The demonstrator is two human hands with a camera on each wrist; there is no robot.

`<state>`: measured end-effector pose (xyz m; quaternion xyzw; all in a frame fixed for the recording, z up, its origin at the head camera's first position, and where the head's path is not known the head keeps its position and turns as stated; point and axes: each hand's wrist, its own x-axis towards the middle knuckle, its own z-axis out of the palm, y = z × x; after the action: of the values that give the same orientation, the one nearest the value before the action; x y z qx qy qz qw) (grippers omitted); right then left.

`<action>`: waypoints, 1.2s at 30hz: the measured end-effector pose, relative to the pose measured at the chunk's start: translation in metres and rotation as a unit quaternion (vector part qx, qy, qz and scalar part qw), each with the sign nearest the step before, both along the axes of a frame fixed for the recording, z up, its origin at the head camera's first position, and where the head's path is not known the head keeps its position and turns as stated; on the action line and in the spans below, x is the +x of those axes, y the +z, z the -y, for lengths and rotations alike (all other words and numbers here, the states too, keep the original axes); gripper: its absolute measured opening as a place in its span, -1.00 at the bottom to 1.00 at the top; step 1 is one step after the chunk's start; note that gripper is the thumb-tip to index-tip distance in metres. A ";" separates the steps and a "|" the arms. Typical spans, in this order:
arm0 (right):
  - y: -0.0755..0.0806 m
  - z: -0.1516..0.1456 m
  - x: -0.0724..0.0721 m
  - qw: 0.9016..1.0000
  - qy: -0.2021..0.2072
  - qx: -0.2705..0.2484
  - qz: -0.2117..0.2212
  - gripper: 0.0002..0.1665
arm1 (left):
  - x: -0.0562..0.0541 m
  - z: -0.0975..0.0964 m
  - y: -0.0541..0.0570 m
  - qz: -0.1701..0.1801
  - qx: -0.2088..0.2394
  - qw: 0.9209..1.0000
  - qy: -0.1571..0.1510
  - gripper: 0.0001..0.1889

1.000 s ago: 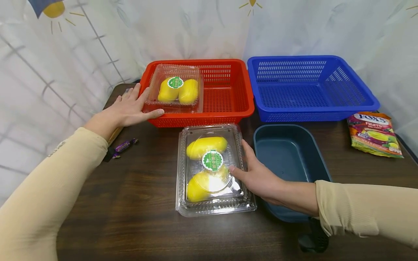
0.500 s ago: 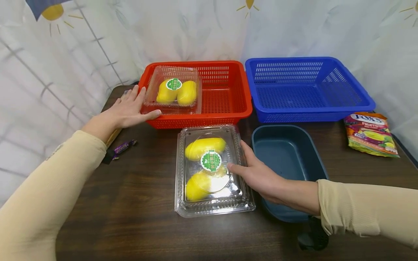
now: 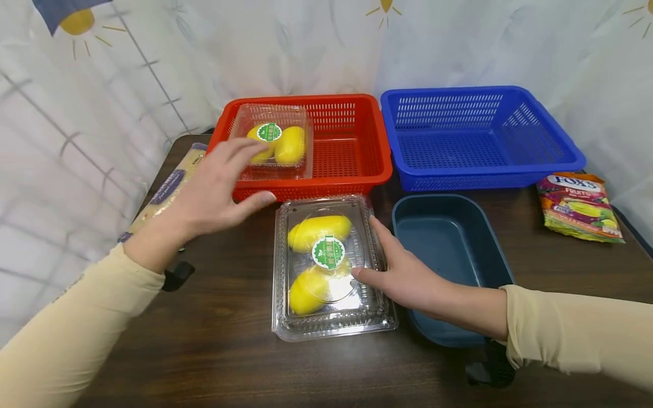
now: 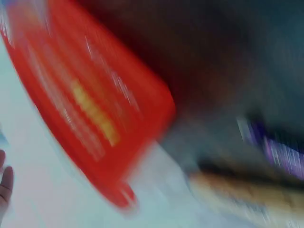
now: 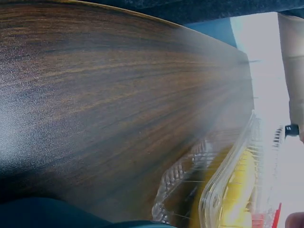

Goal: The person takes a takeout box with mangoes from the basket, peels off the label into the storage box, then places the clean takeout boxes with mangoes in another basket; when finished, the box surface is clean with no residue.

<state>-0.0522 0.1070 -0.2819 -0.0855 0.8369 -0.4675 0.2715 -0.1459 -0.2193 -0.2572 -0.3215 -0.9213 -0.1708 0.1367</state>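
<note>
A clear plastic clamshell box (image 3: 329,253) with two yellow mango-like fruits and a green label lies on the brown table. My right hand (image 3: 403,275) rests at its right side, thumb on the lid and fingers along the edge. Fingers of my left hand (image 3: 214,192) are extended in the air, blurred, overlapping the left front corner of the red basket (image 3: 301,188) in the head view. Inside that basket, at its left end, sits another clear fruit box (image 3: 289,146). The left wrist view is smeared by motion, with fingertips at its left edge.
A blue basket (image 3: 484,170) stands beside the red one. In front of it is a dark teal tub (image 3: 444,249), partly under my right forearm. A Fox's candy bag (image 3: 581,207) lies far right. By my left hand lies a yellow-and-purple packet (image 3: 168,187); a purple wrapper (image 4: 285,154) shows nearby.
My left hand has come off the red basket's left side and moved right and toward me. My right hand and the front clamshell box have stayed in place.
</note>
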 end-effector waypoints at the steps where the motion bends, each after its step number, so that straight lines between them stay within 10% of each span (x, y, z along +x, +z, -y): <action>1: 0.000 0.000 0.000 1.000 0.007 0.005 -0.008 0.22 | 0.006 -0.010 -0.005 -0.003 -0.009 1.000 -0.028 -0.15; 5: -0.002 0.002 0.000 0.998 0.033 0.030 -0.039 0.33 | 0.026 -0.042 -0.028 0.058 -0.080 0.992 -0.083 -0.09; 11: -0.006 0.007 -0.007 0.994 0.069 0.058 -0.062 0.49 | 0.041 -0.050 -0.046 0.111 -0.154 0.981 -0.039 0.10; 18: -0.001 0.007 -0.028 0.983 0.153 0.078 -0.057 0.52 | 0.056 -0.045 -0.037 0.146 -0.180 0.973 0.001 0.21; 27: 0.008 -0.003 -0.066 0.942 0.311 0.106 -0.062 0.46 | 0.054 -0.028 -0.025 0.282 -0.110 0.951 -0.062 0.57; 36: 0.009 0.004 -0.089 0.908 0.398 0.113 -0.065 0.38 | 0.056 -0.030 -0.023 0.282 -0.128 0.948 -0.074 0.56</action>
<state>-0.1412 0.1029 -0.2729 -0.4103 0.7965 -0.2160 0.3880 -0.0899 -0.1895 -0.2805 -0.3422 -0.9099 -0.1446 -0.1845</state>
